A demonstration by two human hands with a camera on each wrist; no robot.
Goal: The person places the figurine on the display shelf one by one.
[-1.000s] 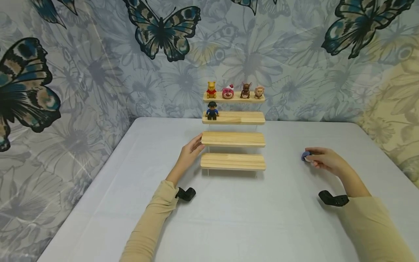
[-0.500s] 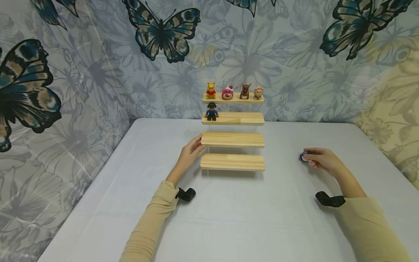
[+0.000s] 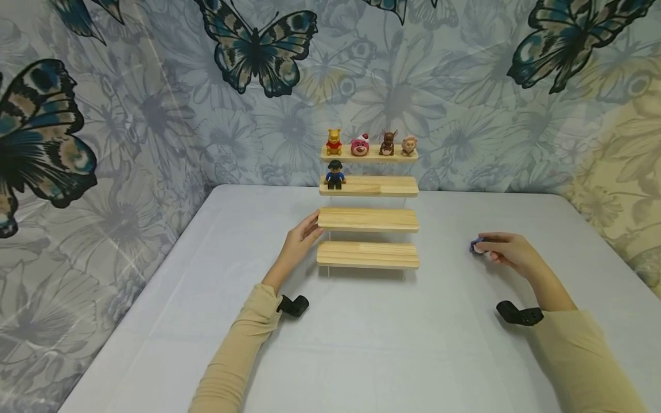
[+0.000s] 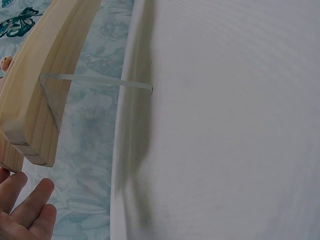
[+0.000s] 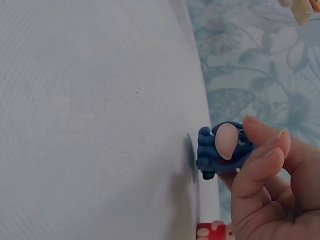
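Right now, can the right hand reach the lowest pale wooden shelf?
Probably yes: in the head view nothing shows between the right hand and the lowest shelf, though that hand pinches a blue, pale-snouted toy figure.

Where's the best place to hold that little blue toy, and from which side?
Probably by the upper part of the blue toy, coming from above, with thumb and fingers on opposite sides. Its feet point down toward the table, so a high hold should leave them free for standing it. The right hand pinches it near the top.
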